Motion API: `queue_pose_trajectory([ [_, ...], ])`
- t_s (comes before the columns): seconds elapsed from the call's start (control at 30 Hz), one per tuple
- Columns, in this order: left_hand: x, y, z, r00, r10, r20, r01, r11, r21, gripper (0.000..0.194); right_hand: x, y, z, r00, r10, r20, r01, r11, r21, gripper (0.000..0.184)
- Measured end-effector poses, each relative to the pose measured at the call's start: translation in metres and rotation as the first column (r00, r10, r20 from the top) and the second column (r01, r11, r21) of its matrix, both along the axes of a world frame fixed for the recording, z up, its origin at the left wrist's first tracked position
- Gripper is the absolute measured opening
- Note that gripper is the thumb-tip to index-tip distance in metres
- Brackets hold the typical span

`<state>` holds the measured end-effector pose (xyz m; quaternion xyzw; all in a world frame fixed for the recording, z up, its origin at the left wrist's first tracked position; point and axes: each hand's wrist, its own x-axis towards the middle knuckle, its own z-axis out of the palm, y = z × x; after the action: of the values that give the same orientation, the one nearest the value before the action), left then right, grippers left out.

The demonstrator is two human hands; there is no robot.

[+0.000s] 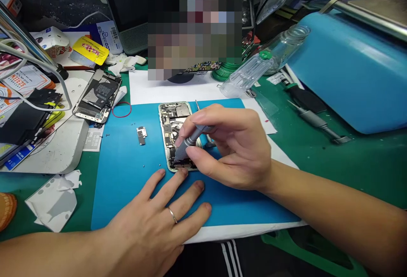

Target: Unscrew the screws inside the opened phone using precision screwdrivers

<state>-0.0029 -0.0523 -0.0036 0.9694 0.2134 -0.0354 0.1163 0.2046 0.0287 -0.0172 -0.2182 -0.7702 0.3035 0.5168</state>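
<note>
An opened phone [167, 126] lies on a blue mat [121, 192], its inner parts exposed. My right hand [232, 150] grips a grey screwdriver [187, 145] between thumb and fingers, tilted, its tip down at the phone's near end. The fingers of my left hand [165, 209] are spread on the mat, with fingertips at the phone's near edge; a ring is on one finger. Left of the phone lies a small metal bracket [141, 135], with several tiny screws [143, 166] scattered about. Another tool, partly hidden behind my right hand, lies beside the phone.
A second opened phone part [98, 95] rests on a white box at left, near a red rubber band [122, 109]. Loose screwdrivers [318, 120] lie at right, before a blue panel [349, 69]. A clear jar [286, 48] and a dark screen [143, 1] stand behind.
</note>
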Motion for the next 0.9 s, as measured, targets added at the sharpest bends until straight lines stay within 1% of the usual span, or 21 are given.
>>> queue_pose_trajectory([
  [0.13, 0.000, 0.001, -0.001, 1.000, -0.001, -0.004, 0.001, 1.000, 0.001, 0.063, 0.001, 0.000, 0.001, 1.000, -0.012, 0.009, 0.012, 1.000, 0.009, 0.044],
  [0.33, 0.000, 0.001, 0.001, 1.000, 0.004, -0.014, -0.004, 1.000, 0.003, 0.061, 0.001, 0.001, 0.001, 1.000, -0.027, -0.010, 0.028, 0.999, 0.035, 0.045],
  [0.47, 0.000, 0.001, 0.002, 1.000, -0.002, -0.022, 0.002, 1.000, -0.005, 0.062, 0.002, 0.004, 0.001, 0.999, -0.046, -0.012, 0.047, 0.996, 0.079, 0.047],
  [0.53, 0.000, 0.000, 0.002, 1.000, -0.005, -0.019, 0.005, 1.000, 0.003, 0.061, 0.004, 0.007, 0.000, 0.996, -0.083, -0.018, 0.084, 0.993, 0.085, 0.050],
  [0.6, -0.001, -0.001, 0.000, 1.000, -0.001, -0.009, 0.001, 1.000, 0.022, 0.061, 0.009, 0.012, -0.001, 0.986, -0.165, -0.017, 0.166, 0.983, 0.077, 0.050],
  [0.67, -0.001, -0.002, -0.002, 1.000, 0.011, 0.008, -0.011, 0.999, 0.041, 0.060, 0.015, 0.019, 0.000, 0.958, -0.288, 0.004, 0.287, 0.955, 0.078, 0.046],
  [0.77, -0.002, -0.003, -0.003, 1.000, 0.015, 0.016, -0.016, 0.998, 0.056, 0.060, 0.028, 0.033, 0.002, 0.890, -0.453, 0.054, 0.439, 0.882, 0.169, 0.039],
  [0.83, -0.002, -0.002, -0.002, 1.000, 0.009, -0.003, -0.009, 0.998, 0.067, 0.060, 0.035, 0.042, 0.004, 0.853, -0.515, 0.080, 0.483, 0.839, 0.248, 0.035],
  [0.9, -0.001, -0.001, 0.000, 1.000, 0.003, -0.021, -0.001, 0.997, 0.081, 0.059, 0.040, 0.048, 0.006, 0.837, -0.538, 0.102, 0.488, 0.818, 0.305, 0.031],
])
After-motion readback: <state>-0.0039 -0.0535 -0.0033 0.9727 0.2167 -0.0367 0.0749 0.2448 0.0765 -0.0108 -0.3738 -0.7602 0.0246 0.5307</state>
